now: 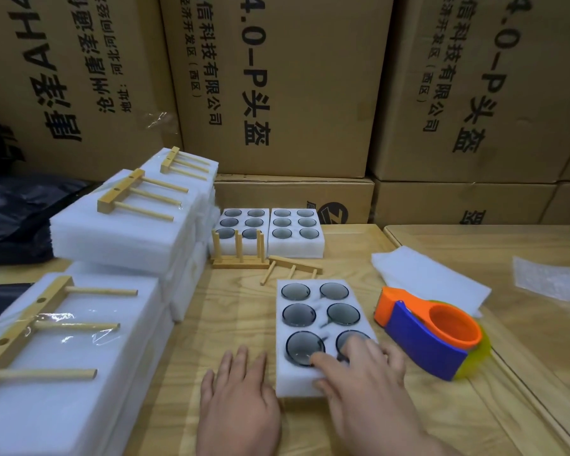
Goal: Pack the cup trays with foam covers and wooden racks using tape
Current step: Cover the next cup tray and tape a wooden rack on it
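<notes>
Several taped packs done at left. Uncovered cup tray on counter: right hand rests on it, fingers relaxed; left hand flat, empty. Foam cover, wooden rack, tape dispenser unused.

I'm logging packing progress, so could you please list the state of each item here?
Near cup tray: uncovered, right hand resting on it.
Left hand: flat on table.
Tape dispenser: lying untouched.
Loose racks: one upright, one tipped.
Far trays: uncovered.
Left stacks: taped.
</notes>
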A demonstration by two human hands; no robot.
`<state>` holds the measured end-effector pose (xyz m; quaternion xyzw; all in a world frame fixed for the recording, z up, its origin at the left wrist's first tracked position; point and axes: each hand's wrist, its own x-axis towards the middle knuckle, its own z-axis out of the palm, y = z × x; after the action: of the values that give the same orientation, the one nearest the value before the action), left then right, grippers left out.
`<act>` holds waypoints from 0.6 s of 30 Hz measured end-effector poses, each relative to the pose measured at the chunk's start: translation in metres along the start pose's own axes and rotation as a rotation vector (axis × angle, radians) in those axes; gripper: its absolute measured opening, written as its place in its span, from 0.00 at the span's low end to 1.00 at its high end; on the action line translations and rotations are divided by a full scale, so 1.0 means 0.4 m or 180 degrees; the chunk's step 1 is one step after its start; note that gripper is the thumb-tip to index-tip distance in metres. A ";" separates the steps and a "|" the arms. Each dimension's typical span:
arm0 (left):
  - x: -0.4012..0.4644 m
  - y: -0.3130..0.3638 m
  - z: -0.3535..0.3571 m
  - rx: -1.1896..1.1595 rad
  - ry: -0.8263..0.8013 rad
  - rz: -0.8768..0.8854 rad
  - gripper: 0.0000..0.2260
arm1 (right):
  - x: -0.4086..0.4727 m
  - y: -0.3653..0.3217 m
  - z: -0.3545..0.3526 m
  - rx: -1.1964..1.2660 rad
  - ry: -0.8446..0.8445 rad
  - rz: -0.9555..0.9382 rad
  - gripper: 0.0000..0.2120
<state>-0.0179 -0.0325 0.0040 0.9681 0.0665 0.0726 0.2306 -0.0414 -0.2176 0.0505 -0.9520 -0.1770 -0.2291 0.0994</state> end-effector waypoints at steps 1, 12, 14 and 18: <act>-0.003 -0.002 0.002 0.0042 0.0024 -0.0006 0.24 | -0.009 -0.002 0.008 -0.0005 -0.0048 -0.0002 0.16; -0.030 -0.019 0.012 -0.0146 0.0044 -0.0188 0.21 | 0.015 0.071 -0.019 0.1178 -0.0592 0.0421 0.21; -0.036 -0.017 0.008 -0.0204 -0.0016 -0.0167 0.23 | 0.024 0.111 -0.006 0.1654 -0.0109 0.0808 0.10; -0.042 -0.009 0.001 -0.0153 -0.0077 -0.0166 0.23 | 0.018 0.161 0.039 0.2296 -0.0229 0.1333 0.11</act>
<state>-0.0348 -0.0320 0.0002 0.9610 0.0872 0.0564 0.2564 -0.0046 -0.2705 0.0331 -0.8790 -0.0519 -0.0939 0.4646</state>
